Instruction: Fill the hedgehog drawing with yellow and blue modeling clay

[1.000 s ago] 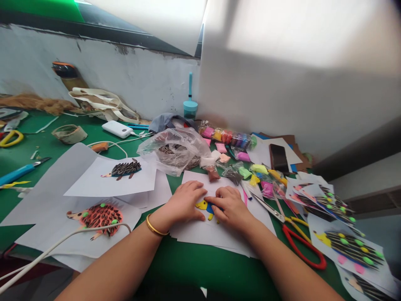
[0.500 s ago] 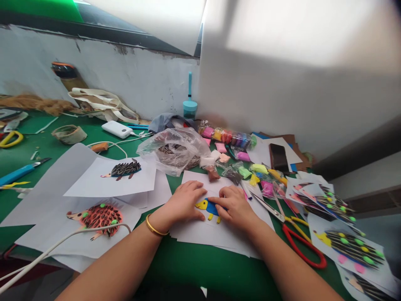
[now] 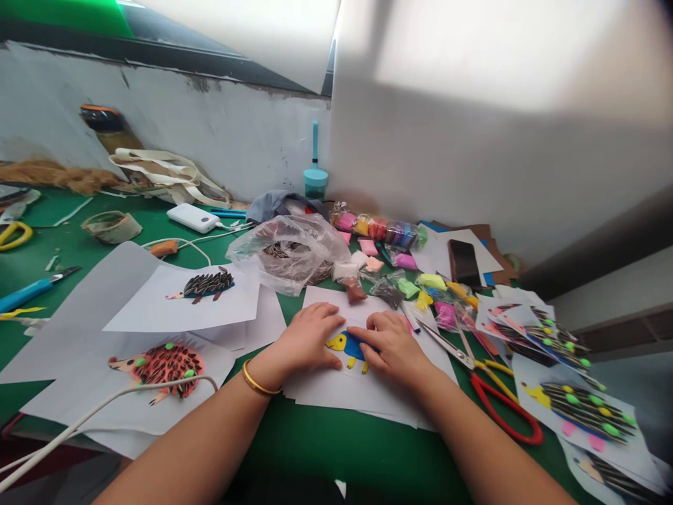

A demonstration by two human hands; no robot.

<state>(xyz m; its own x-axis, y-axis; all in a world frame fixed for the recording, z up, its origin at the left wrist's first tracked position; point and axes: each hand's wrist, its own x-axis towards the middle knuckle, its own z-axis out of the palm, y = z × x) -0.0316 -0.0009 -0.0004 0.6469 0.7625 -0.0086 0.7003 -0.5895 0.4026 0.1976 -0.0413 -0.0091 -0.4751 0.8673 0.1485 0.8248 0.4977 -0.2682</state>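
A small clay figure (image 3: 353, 345), with a yellow head and legs and a blue body, lies flat on a white sheet (image 3: 336, 396). My left hand (image 3: 313, 335) rests on the sheet at the figure's left, fingers apart, its fingertips and thumb around the head. From the right, my right hand (image 3: 392, 344) reaches over the blue body with the index finger stretched onto its upper edge; the other fingers are partly bent. It hides the figure's right end. Neither hand is lifting anything.
Scissors with red and yellow handles (image 3: 505, 407) lie at the right, near hedgehog pictures (image 3: 583, 407). Behind are clay packets (image 3: 404, 287) and a plastic bag of seeds (image 3: 289, 252). More hedgehog pictures (image 3: 158, 365) and a white cable (image 3: 105, 405) are at left.
The whole view has shifted slightly, so things on the table appear a little further left. Both hands keep almost the same pose around the figure.
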